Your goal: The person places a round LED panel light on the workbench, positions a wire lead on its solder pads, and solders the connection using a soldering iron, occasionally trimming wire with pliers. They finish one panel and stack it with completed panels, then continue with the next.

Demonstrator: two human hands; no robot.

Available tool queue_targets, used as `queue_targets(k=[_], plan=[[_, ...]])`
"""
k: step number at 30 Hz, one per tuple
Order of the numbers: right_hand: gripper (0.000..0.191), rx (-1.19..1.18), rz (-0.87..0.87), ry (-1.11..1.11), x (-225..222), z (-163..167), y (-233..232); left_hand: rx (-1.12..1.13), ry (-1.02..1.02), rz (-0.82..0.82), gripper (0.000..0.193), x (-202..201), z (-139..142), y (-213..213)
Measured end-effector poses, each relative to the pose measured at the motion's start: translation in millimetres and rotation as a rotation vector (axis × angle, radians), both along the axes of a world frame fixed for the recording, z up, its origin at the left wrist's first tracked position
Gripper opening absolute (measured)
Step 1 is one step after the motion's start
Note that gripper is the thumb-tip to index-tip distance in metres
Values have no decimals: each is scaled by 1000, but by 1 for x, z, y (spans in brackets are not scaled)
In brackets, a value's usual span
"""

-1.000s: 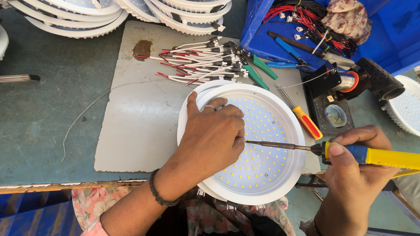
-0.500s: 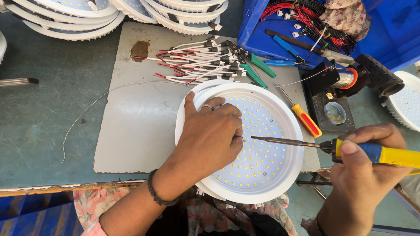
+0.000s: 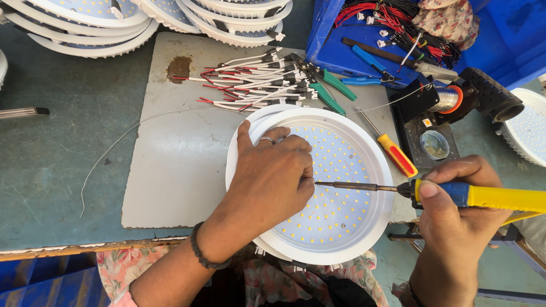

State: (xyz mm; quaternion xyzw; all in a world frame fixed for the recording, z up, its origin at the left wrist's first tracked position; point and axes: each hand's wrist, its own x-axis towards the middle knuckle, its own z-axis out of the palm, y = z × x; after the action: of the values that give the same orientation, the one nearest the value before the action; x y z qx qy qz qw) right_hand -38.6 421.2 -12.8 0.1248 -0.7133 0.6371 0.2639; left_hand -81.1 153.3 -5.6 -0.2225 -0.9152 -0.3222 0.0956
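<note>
Soldering iron [image 3: 455, 193], gripped in right hand [image 3: 455, 227], tip at 3 o'clock of left hand [image 3: 273, 176], whose fingers press flat (holding nothing) on round LED panel [image 3: 335, 187], counter centre. Risk: hot tip could slip, burning knuckles.

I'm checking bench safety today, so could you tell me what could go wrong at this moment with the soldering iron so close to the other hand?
The soldering iron tip lies right at the left hand fingers pressing the round LED panel, so a slip could likely burn them. The right hand grips near the hot shaft, which may also scorch it. The tip might drag across neighbouring LEDs and damage them.
</note>
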Motion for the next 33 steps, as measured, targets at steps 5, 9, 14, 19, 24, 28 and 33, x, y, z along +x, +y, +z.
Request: queue_targets(k=[5,9,14,19,24,28,33], plan=[[17,81,-29,-7,3,2,-1,-5,-1,2,9,1,-1,0],[15,-3,-6,42,1,-2,4,5,11,-1,8,0,0,0],[13,-65,-40,104,1,-7,14,10,-5,-3,8,0,1,0],[14,-45,-41,96,0,-9,17,8,-13,-8,8,0,1,1],[13,-36,1,58,-1,-9,11,3,-14,-3,7,0,2,2],[14,-22,10,19,1,-7,7,-5,-17,2,8,0,1,2],[15,31,33,26,4,-7,5,5,-23,-11,7,1,-1,1]])
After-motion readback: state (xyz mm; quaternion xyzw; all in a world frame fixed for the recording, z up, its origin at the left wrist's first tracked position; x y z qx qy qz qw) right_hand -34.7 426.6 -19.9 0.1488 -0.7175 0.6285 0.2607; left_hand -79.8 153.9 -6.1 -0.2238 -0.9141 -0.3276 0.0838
